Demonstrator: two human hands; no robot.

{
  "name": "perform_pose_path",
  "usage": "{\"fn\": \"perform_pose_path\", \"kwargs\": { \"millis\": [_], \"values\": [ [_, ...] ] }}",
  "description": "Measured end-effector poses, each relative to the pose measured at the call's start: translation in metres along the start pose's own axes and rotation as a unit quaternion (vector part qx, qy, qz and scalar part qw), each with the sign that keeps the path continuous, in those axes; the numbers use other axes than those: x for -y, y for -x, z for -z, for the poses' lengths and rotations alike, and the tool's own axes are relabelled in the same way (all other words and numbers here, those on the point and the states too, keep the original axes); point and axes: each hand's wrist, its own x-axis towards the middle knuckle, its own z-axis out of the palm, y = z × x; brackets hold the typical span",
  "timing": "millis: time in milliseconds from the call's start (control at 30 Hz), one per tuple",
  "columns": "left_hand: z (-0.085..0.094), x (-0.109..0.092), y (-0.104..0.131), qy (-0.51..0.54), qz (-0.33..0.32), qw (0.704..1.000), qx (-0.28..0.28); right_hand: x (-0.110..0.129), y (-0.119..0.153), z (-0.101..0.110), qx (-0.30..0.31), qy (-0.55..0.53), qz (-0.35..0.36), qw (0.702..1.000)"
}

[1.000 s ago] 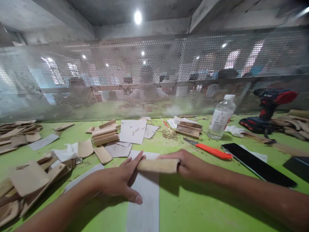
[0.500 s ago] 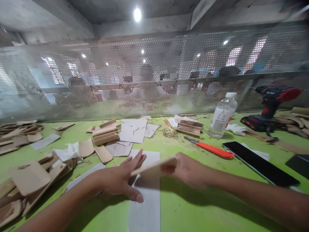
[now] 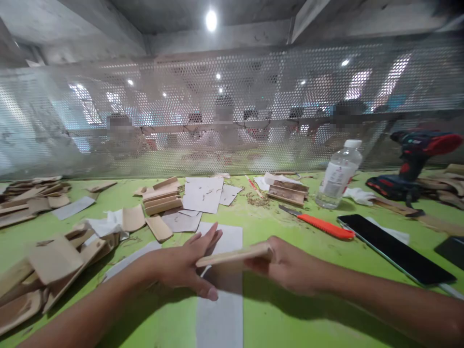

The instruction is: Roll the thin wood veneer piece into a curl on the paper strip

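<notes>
Gripping, right hand: pale, flat-looking wooden piece, by one end.
Spreading, left hand: open, palm down, fingers splayed over long white paper strip.

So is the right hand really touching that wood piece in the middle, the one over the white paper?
Touching. The head view shows the right hand gripping the near end of the wood piece, fingers curled beneath it.

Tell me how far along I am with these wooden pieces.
The neat stack may be done, though nothing confirms it. Your right hand holds one wooden piece, its other end by your left hand, above the white sheet. The loose pile at left may remain. I can't tell the exact share.
</notes>
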Motion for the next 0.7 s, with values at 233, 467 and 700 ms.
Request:
{"fn": "perform_pose_path", "kwargs": {
  "millis": [233, 467, 700],
  "values": [
    [0.002, -0.004, 0.001, -0.027, 0.025, 0.999, -0.008, -0.013, -0.016, 0.021, -0.106, -0.082, -0.022, 0.991],
    [0.003, -0.007, 0.002, -0.021, 0.026, 0.999, 0.0, 0.0, -0.01, 0.023, -0.083, -0.265, -0.064, 0.958],
    [0.004, -0.011, 0.003, -0.024, 0.019, 1.0, -0.004, 0.002, -0.009, 0.02, -0.048, -0.323, -0.074, 0.942]
  ]
}}
